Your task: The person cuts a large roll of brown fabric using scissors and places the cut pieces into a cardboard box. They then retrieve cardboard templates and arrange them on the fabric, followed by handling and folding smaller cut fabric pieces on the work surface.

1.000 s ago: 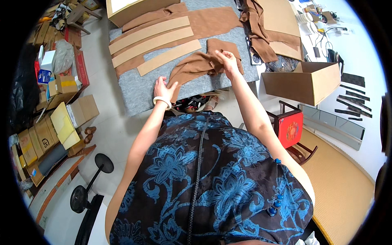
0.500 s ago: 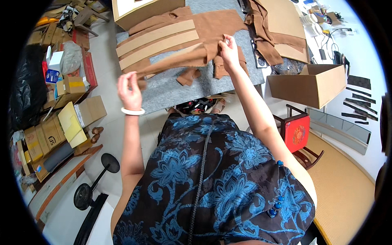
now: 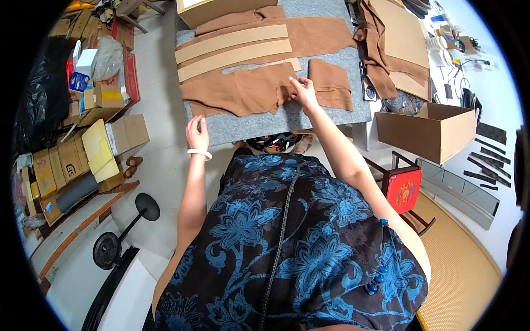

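Observation:
A brown cloth piece (image 3: 237, 88) lies spread across the near part of the grey-covered table, its lower edge wavy. My right hand (image 3: 305, 95) pinches its right end between thumb and fingers. At the table's front left edge, my left hand (image 3: 197, 134) has its fingers loosely bent and apart, fingertips close to the cloth's lower left corner; no cloth shows in it. Just right of my right hand lies a folded brown cloth (image 3: 331, 85). Beyond, two long tan strips (image 3: 237, 43) rest on a larger brown cloth (image 3: 323, 36).
An open cardboard box (image 3: 425, 129) stands at the table's right, above a red-seated chair (image 3: 404, 189). Another box (image 3: 212, 12) sits at the far table edge. More brown cloth (image 3: 375, 44) drapes over cardboard at right. Cartons (image 3: 66, 165) crowd the left floor.
The brown cloth, held stretched and lifted between both hands before, now lies spread on the table. My left hand has moved right and down, off the cloth. The folded cloth at right shows more fully.

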Demonstrator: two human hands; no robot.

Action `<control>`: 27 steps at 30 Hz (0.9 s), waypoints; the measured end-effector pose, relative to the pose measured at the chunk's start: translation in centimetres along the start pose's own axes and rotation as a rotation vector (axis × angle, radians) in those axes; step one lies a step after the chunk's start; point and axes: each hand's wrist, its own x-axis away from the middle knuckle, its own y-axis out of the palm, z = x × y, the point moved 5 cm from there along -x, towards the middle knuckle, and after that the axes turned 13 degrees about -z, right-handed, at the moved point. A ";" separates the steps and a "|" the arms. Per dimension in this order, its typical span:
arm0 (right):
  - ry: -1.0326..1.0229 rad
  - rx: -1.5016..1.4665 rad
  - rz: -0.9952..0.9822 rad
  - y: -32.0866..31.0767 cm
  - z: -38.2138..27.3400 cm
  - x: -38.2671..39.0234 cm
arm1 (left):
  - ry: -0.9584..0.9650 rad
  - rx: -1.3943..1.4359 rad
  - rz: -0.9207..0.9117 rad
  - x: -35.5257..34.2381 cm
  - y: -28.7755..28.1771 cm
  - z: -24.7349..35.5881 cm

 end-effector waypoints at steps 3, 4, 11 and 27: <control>-0.098 0.228 0.060 0.4 0.1 0.0 | -0.175 0.098 0.200 0.6 0.8 -3.2; -0.148 0.351 0.090 0.6 0.0 -0.1 | -0.240 0.110 0.216 0.0 1.1 -4.1; -0.211 0.528 0.210 0.2 -0.2 -0.7 | -0.543 0.365 0.098 -4.0 3.7 -7.7; -0.212 1.022 0.428 0.8 -6.1 -4.9 | 0.111 -0.111 -0.009 1.3 2.1 3.5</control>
